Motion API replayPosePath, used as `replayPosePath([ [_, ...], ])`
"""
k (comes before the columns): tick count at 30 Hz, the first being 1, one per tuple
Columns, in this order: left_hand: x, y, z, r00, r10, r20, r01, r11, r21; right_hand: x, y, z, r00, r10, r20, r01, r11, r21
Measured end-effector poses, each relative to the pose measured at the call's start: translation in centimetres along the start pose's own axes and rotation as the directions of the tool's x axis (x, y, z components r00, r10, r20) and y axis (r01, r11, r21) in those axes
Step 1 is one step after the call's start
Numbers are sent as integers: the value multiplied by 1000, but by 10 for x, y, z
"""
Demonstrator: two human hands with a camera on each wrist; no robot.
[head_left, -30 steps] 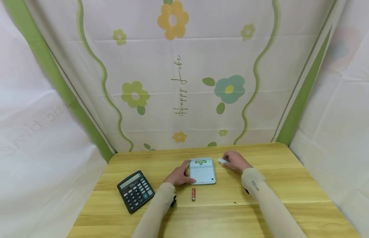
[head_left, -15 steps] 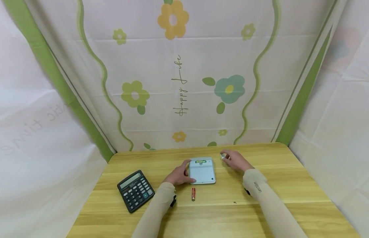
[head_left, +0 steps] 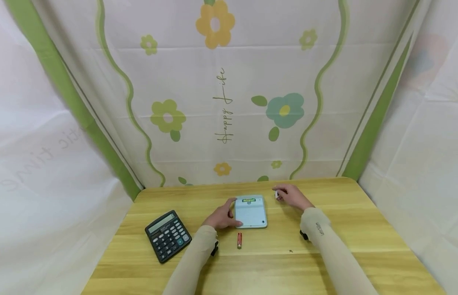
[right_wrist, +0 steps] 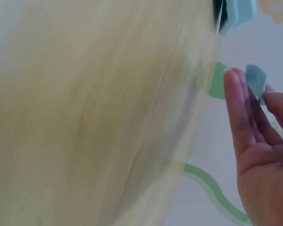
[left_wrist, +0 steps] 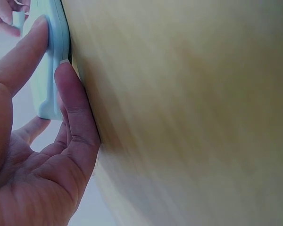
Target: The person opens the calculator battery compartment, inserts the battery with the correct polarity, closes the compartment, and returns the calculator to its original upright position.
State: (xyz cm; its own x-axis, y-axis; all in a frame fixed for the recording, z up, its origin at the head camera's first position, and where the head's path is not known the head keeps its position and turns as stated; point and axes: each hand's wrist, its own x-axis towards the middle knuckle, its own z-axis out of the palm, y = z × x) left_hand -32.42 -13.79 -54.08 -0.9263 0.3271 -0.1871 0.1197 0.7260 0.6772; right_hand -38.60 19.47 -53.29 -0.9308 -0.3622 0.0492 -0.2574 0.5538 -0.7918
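A light blue flat device [head_left: 251,215] lies back side up on the table, its battery slot open. Inside that slot sits a green battery [head_left: 249,200]. My left hand [head_left: 222,216] grips the device by its left side, thumb at the near edge and fingers at the far left corner; the left wrist view shows the fingers along its edge [left_wrist: 52,61]. To the right of the device, my right hand [head_left: 292,197] pinches a small light blue battery cover [right_wrist: 256,79] between thumb and fingers, raised over the table. A red battery [head_left: 239,240] lies just in front of the device.
A black calculator [head_left: 168,236] rests face up at the left of the wooden table [head_left: 273,270]. There is a tiny dark speck [head_left: 290,250] on the wood near the right forearm. Flower-printed white cloth [head_left: 192,82] hangs behind and at both sides.
My right hand has turned the battery cover from nearly level to more upright and drawn it slightly back. The left hand and the device have stayed in place.
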Motion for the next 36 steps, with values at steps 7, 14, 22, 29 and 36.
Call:
replayPosePath([
  [7,-2,2,-1,1000,6,3,-6,1000,-8,0,-7,1,997,-54,-57,60,992,110],
  [14,-3,3,-5,1000,-1,5,1,1000,11,-1,-17,1,994,-74,-86,97,950,297],
  [22,-2,1,-2,1000,2,11,-2,1000,13,-1,-18,-1,996,-57,-73,82,904,420],
  [29,-2,3,-2,1000,1,10,-1,1000,-11,1,-20,-3,998,-63,-32,69,767,637],
  [36,-2,2,-1,1000,-1,8,1,1000,-4,1,-19,-4,994,-110,-23,94,696,712],
])
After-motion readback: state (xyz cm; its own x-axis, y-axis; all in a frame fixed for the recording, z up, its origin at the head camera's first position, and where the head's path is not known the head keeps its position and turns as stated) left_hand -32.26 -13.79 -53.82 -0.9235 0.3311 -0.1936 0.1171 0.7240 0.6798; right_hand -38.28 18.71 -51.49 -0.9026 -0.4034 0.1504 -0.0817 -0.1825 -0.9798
